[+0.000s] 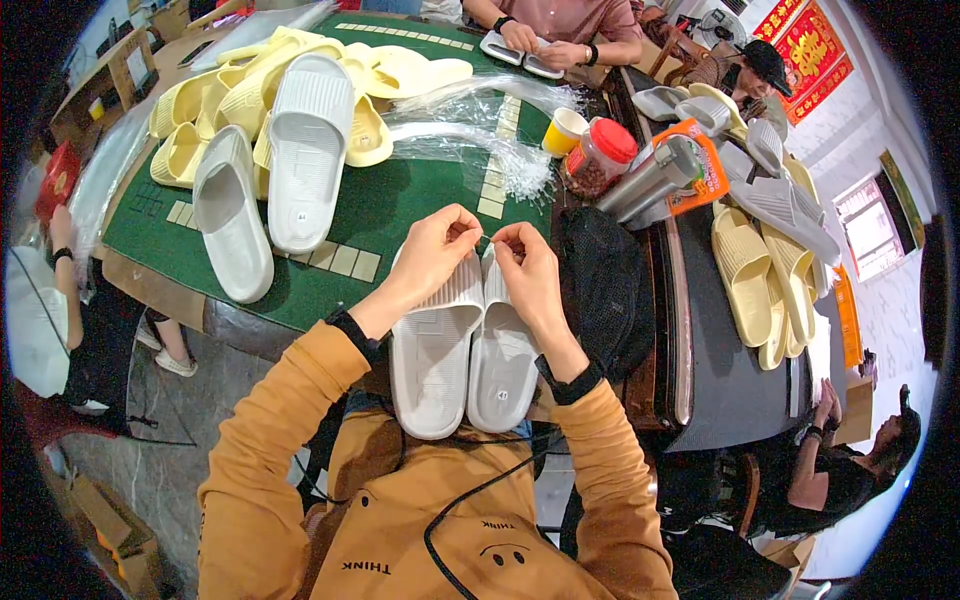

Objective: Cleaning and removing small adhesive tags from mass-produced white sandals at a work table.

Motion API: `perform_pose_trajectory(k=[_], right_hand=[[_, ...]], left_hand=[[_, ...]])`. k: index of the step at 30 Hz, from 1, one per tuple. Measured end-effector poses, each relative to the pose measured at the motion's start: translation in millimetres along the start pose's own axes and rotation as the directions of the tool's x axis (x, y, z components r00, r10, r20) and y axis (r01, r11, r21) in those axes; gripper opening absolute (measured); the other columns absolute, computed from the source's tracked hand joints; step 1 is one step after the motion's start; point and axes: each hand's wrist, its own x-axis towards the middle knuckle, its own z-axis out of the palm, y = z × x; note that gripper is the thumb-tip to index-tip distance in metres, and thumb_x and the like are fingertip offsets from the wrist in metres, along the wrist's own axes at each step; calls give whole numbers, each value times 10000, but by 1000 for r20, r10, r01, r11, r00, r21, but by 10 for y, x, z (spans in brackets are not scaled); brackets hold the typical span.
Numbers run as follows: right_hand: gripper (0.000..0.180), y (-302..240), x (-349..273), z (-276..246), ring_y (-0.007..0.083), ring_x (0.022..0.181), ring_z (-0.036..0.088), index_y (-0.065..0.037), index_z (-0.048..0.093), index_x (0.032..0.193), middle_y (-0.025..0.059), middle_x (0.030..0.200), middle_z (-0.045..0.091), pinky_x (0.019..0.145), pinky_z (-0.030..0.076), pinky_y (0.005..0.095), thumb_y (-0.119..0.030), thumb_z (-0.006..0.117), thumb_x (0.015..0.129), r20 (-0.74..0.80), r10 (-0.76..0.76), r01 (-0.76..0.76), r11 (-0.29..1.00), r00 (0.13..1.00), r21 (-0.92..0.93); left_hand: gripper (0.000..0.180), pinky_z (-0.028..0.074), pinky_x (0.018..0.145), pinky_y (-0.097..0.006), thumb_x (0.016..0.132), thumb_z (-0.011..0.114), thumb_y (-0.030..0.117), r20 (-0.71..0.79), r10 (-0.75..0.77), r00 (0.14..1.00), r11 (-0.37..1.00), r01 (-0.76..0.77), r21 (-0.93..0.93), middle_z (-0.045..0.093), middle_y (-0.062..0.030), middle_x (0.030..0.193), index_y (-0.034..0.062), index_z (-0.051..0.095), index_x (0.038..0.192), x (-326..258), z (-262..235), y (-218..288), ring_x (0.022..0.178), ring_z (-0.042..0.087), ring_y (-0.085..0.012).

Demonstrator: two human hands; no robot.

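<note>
A pair of light grey slide slippers, the left one [430, 375] and the right one [503, 375], sits side by side at the table edge before me, toes away from me. Over their straps, my left hand [432, 255] is closed in a pinch. Close beside it, my right hand [528, 275] pinches too. A thin strand faintly shows between the fingertips; its ends are hidden by my fingers. Beyond my hands lies a bundle of clear plastic strands [525, 170]. Two loose grey slippers [232, 215] lean on a heap of pale yellow slippers [290, 60].
On the right stand a yellow cup [565, 132], a red-lidded jar [598, 160] and a steel tumbler [655, 178], near a black bag [600, 285]. More slippers [745, 270] cover a dark side table. Co-workers sit around; one across handles grey slippers [525, 55].
</note>
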Motion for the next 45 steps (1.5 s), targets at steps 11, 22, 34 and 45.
perform_pose_trajectory(k=[11, 22, 34, 45], right_hand=[[96, 1, -3, 3, 260, 755, 623, 1, 612, 924, 143, 863, 632, 701, 493, 359, -62, 593, 854, -17, 3, -3, 1000, 1000, 17], [92, 11, -5, 29, 292, 789, 623, -5, 621, 924, 148, 891, 626, 713, 498, 377, -59, 608, 850, -14, -32, 32, 999, 999, 16], [83, 94, -12, 49, 308, 841, 610, -8, 619, 912, 157, 922, 590, 728, 502, 380, -13, 598, 832, -94, -128, 129, 992, 987, 5], [111, 104, -11, 90, 321, 844, 602, 6, 610, 906, 176, 938, 571, 701, 507, 384, 25, 591, 799, -82, -91, 101, 988, 992, 118]], left_hand=[[78, 485, 661, -238, 921, 614, 82, 9, 3, 1000, 1000, -3, -15, 622, -17, 836, 11, 608, 954, -5, 2, 9, 719, 576, -81], [72, 477, 653, -238, 925, 598, 84, 22, 27, 999, 1000, -27, 14, 615, -8, 817, 12, 604, 926, -9, -2, 19, 706, 567, -79], [85, 493, 645, -246, 898, 620, 75, 9, 50, 999, 999, -50, -8, 646, -33, 793, 1, 606, 937, 2, 34, 16, 698, 608, -96], [54, 454, 619, -227, 921, 607, 79, -26, 44, 999, 999, -44, 29, 614, -4, 823, 29, 603, 943, 17, 1, -62, 695, 556, -67]])
